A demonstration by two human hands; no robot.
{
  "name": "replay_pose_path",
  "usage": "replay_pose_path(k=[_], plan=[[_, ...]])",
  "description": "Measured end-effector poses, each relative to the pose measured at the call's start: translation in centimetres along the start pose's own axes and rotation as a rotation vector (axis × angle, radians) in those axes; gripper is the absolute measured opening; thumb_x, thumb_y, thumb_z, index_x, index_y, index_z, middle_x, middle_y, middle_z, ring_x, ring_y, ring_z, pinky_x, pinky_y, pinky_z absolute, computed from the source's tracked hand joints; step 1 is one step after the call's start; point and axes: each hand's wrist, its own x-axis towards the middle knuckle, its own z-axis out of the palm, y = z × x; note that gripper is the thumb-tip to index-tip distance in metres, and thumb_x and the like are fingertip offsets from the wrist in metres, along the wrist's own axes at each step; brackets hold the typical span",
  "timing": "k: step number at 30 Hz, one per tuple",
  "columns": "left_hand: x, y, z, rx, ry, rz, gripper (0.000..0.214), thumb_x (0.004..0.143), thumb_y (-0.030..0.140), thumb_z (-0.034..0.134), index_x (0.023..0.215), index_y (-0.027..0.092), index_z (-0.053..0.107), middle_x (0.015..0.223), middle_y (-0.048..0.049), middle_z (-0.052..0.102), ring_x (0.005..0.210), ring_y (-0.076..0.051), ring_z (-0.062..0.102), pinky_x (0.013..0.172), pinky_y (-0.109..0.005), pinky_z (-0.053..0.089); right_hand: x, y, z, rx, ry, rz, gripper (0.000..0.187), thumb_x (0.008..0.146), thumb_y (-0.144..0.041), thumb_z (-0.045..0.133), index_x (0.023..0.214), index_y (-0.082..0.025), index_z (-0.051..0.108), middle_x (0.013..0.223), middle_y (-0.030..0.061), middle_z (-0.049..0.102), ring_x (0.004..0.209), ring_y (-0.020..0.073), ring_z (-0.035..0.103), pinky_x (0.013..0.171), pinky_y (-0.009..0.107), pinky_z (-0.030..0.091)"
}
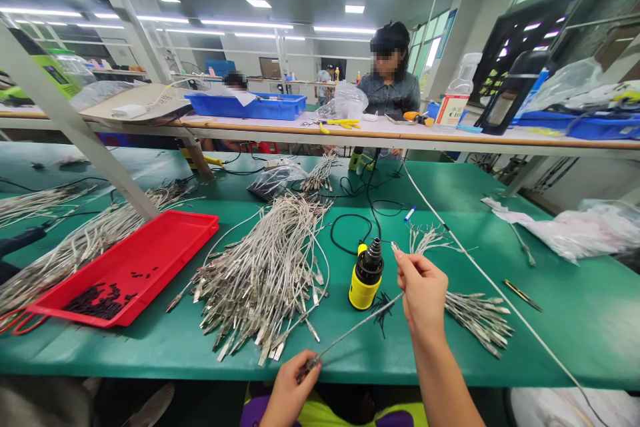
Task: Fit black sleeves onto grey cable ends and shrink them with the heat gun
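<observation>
A thin grey cable (357, 325) stretches between my two hands, above the front of the green table. At the table's front edge, my left hand (291, 381) is closed on one end of it, around a connector. My right hand (424, 285) pinches the other end, with a small tip showing past the fingers beside the nozzle of a yellow and black hot air gun (364, 288), which stands nozzle up. Short black tubes (383, 310) lie beside the gun's base. To the left spreads a large pile of cables (265, 273) with metal plugs. A smaller cable bundle (477, 320) lies right of my right wrist.
A red tray (165, 267) with small black pieces sits at left, red-handled scissors (23, 321) by its corner. Tweezers (523, 295) and a blue-white marker (410, 213) lie at right. A raised shelf (280, 128) crosses behind; a person (393, 87) is beyond it.
</observation>
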Motion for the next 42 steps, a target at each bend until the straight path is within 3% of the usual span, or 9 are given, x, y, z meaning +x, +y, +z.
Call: replay_pose_path(k=[21, 33, 36, 39, 42], plan=[[0.0, -0.3, 0.0, -0.001, -0.003, 0.014, 0.038, 0.096, 0.051, 0.059, 0.08, 0.017, 0.065, 0.072, 0.0004, 0.053, 0.068, -0.016, 0.047, 0.064, -0.026, 0.035, -0.1, -0.4, -1.0, -0.037, 0.011, -0.043, 0.032, 0.076, -0.042, 0.088, 0.075, -0.014, 0.073, 0.058, -0.0038, 0.051, 0.05, 0.0081, 0.039, 0.044, 0.023, 0.028], [-0.1, 0.1, -0.2, -0.022, -0.013, -0.005, 0.043, 0.094, 0.057, 0.058, 0.081, 0.017, 0.066, 0.069, 0.0002, 0.054, 0.067, -0.017, 0.047, 0.063, -0.026, 0.035, -0.3, -1.0, -1.7, -0.112, 0.041, -0.078, 0.036, 0.076, -0.047, 0.087, 0.076, -0.014, 0.073, 0.055, -0.0047, 0.051, 0.048, 0.0091, 0.039, 0.044, 0.024, 0.03], [-0.3, 1.4, -0.2, -0.045, -0.025, -0.01, 0.043, 0.095, 0.058, 0.057, 0.087, 0.017, 0.069, 0.074, -0.0018, 0.06, 0.07, -0.018, 0.052, 0.065, -0.026, 0.039, -0.9, -2.2, -2.5, -0.359, 0.131, -0.308, 0.03, 0.083, -0.043, 0.081, 0.082, -0.014, 0.076, 0.06, -0.0001, 0.062, 0.052, 0.0133, 0.051, 0.048, 0.026, 0.04], [-0.7, 3.4, 0.0, -0.077, -0.072, -0.003, 0.04, 0.095, 0.055, 0.059, 0.104, 0.019, 0.071, 0.085, -0.0049, 0.068, 0.077, -0.02, 0.059, 0.071, -0.027, 0.045, -1.4, -3.4, -3.5, -0.672, 0.172, -0.834, 0.008, 0.086, -0.023, 0.08, 0.089, -0.016, 0.078, 0.079, 0.0059, 0.075, 0.065, 0.0177, 0.066, 0.061, 0.029, 0.053], [-0.5, 5.2, 0.5, -0.07, -0.101, 0.045, 0.035, 0.096, 0.048, 0.06, 0.116, 0.021, 0.071, 0.1, -0.0081, 0.073, 0.09, -0.023, 0.066, 0.083, -0.03, 0.049, -1.4, -3.6, -4.7, -0.824, 0.017, -1.304, 0.028, 0.078, -0.003, 0.082, 0.102, -0.016, 0.076, 0.086, 0.0053, 0.078, 0.07, 0.0164, 0.071, 0.069, 0.028, 0.058]])
